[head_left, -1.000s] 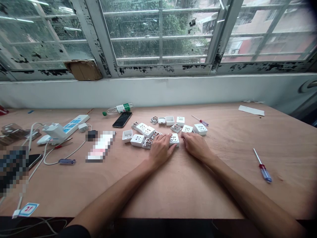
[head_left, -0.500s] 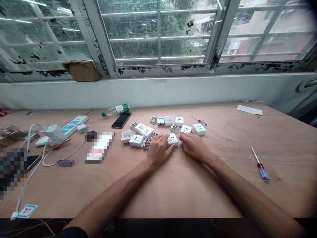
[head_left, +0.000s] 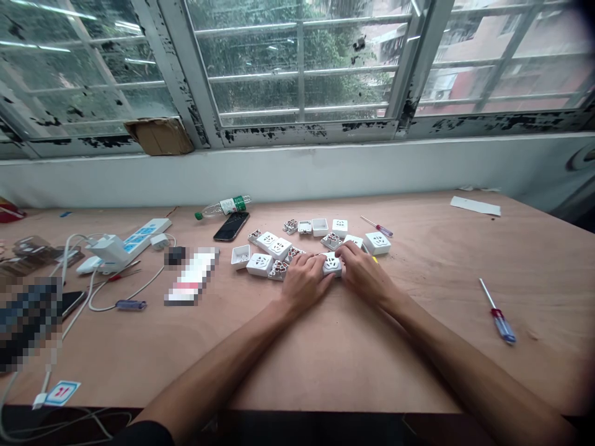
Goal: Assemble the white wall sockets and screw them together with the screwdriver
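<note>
- Firstly, well left of the left fingers, an open white box (head_left: pixel 240 257) shows its hollow; nearer them lie a closed socket (head_left: pixel 260 264) and a socket insert (head_left: pixel 277 270) with metalwork exposed.
- Left hand (head_left: pixel 304 277): grasping the white socket (head_left: pixel 331 264); fingers lie bent over its left side, thumb at its near edge, apparently to keep it from sliding on the table (head_left: pixel 353 359).
- White socket: located between the two hands' fingers; slotted face up, one side toward the person. Its outline looks near square; no long axis can be told.
- Right hand (head_left: pixel 365 272): fingers bent at the white socket's right side; whether they pinch anything cannot be told. A yellow item (head_left: pixel 375 260) shows just right of them.
- Well right of the right fingers, a screwdriver (head_left: pixel 503 326) lies handle toward the person, presumably set aside within reach.
</note>
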A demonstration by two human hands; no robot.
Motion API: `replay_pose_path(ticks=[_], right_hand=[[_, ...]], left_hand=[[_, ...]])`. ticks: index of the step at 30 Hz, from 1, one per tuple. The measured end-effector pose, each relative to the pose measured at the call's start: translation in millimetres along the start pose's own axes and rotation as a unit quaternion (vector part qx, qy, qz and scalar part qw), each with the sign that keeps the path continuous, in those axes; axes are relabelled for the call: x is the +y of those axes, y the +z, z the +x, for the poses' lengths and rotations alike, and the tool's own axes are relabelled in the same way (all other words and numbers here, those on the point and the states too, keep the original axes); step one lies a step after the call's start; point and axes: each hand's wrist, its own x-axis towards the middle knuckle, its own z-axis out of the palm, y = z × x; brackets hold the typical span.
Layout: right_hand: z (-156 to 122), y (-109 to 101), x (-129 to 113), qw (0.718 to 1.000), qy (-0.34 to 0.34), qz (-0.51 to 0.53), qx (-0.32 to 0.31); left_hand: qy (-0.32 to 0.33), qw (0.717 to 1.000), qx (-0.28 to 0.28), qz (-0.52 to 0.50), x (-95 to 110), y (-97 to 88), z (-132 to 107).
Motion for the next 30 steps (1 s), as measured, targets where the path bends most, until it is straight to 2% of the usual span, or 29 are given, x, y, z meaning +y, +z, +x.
replay_pose_path(ticks=[3, 9, 17, 23, 30], right_hand=[[0.5, 4.5, -0.5, 1.000, -0.026, 0.008, 0.003], [1.1, 7.5, 2.7, 0.996, -0.053, 0.048, 0.051], [3.2, 1.9, -6.1, 0.985, -0.041, 0.112, 0.122], [2.4, 6.3, -1.0, 0.984, -0.023, 0.131, 0.115], [1.4, 5.4, -3.4, 0.982, -0.029, 0.110, 0.152]], left_hand=[[-0.002, 1.000, 0.004, -0.004, 0.2, -0.7, 0.2], [0.000, 1.000, 0.002, -0.011, 0.3, 0.8, 2.0], [-0.030, 1.000, 0.007, 0.004, 2.1, 5.3, 2.5], [-0.030, 1.000, -0.010, -0.001, 2.0, 4.0, 2.7], [-0.016, 1.000, -0.016, -0.010, 2.6, 2.5, 2.4]])
